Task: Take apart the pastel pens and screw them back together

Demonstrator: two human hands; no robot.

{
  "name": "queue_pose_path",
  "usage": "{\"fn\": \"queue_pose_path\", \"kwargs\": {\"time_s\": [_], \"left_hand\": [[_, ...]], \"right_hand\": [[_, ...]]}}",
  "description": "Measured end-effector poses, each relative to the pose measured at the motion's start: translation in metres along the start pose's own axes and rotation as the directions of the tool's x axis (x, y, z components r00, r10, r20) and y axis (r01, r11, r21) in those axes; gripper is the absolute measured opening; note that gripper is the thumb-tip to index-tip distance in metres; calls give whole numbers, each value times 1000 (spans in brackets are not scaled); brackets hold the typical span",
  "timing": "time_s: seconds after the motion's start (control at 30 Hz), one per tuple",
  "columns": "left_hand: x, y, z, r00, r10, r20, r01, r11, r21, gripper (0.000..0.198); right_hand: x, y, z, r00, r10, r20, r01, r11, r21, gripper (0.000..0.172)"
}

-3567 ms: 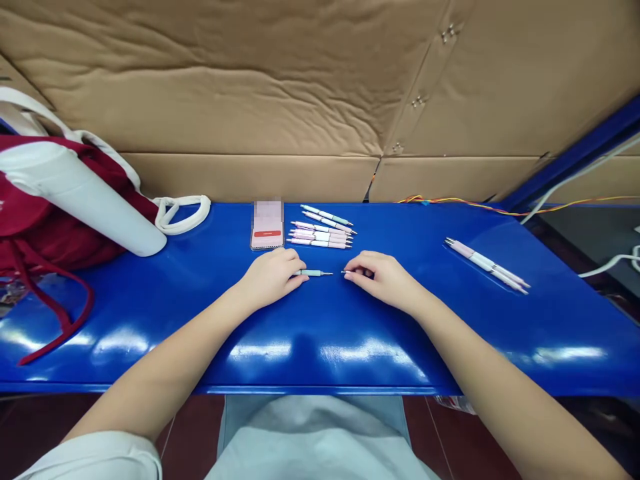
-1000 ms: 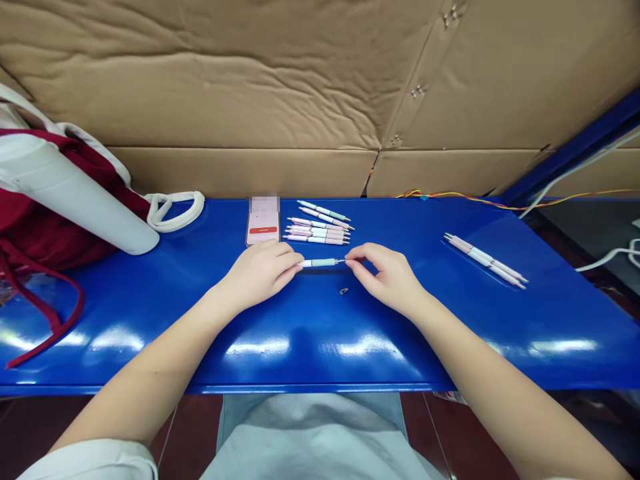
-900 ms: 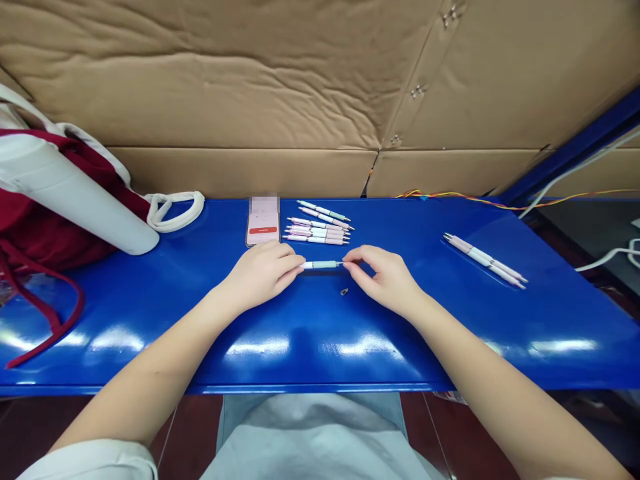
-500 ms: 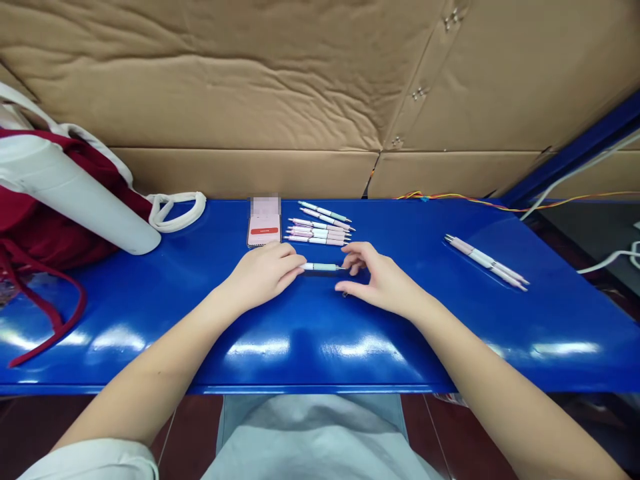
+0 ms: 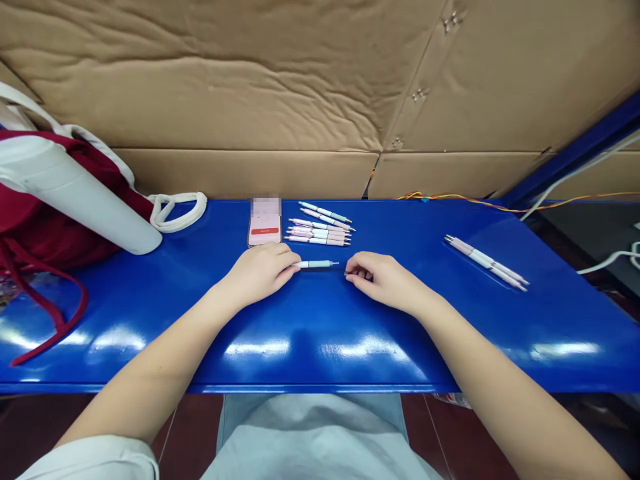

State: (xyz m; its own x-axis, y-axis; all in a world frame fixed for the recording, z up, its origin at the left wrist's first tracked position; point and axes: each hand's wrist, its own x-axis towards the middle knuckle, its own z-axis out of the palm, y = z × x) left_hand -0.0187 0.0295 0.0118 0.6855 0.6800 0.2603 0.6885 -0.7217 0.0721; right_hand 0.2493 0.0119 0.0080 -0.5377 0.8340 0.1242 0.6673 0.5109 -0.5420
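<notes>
Status, left to right along the worktop [image 5: 310, 333], glossy blue painted metal with glare bands near its front edge.

At the left edge slumps a red cloth bag [image 5: 35, 230], soft, with a trailing cord. A smooth white bottle [image 5: 75, 193], cylindrical, leans across it. Near the back edge a phone [image 5: 265, 227] lies flat.

At centre the left hand [image 5: 260, 272] pinches the rear end of a mint-and-white pen [image 5: 316, 264]. The pen is a slim plastic barrel lying level, with a thin bare point showing at its right end. Behind it, toward the back edge, lies a loose row of pastel pens [image 5: 320, 227].

Just right of the pen's point, and apart from it, the right hand [image 5: 385, 280] rests with fingers curled. Its fingertips nip a small dark metallic piece [image 5: 346, 273], likely the nose cone.

Judgement: the cone is not yet on this pen.

Toward the right edge, well apart, three pink-and-white pens [image 5: 485, 262] lie side by side. Creased cardboard [image 5: 250, 100] stands behind.
</notes>
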Motion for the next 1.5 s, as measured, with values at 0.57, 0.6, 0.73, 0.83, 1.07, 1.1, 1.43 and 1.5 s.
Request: {"fn": "queue_pose_path", "kwargs": {"time_s": [0.57,0.6,0.73,0.83,1.07,1.1,1.43,1.5], "left_hand": [[0,6,4,999,50,13,-50,999,-3,28],[0,7,4,998,54,12,-54,999,-1,28],[0,9,3,998,67,6,-67,998,9,27],[-1,9,3,998,68,-7,-68,998,13,26],[-1,10,7,996,79,-37,-78,997,14,25],[-1,11,8,996,83,-44,-82,996,15,25],[-1,11,9,995,78,-63,-79,997,-21,26],[-1,12,9,994,82,-72,-83,996,-14,26]], "right_hand": [[5,-7,13,989,-30,-142,33,999,17,7],[4,-7,13,990,-33,-140,36,999,21,7],[3,-6,13,989,-37,-141,42,998,35,8],[3,-5,13,990,-30,-136,35,999,35,9],[5,-4,11,992,-40,-122,39,999,-14,19],[5,-4,11,992,-39,-116,38,999,-16,21],[3,-2,10,998,17,-62,-11,996,91,16],[2,-2,9,998,-1,-66,7,996,89,20]]}}
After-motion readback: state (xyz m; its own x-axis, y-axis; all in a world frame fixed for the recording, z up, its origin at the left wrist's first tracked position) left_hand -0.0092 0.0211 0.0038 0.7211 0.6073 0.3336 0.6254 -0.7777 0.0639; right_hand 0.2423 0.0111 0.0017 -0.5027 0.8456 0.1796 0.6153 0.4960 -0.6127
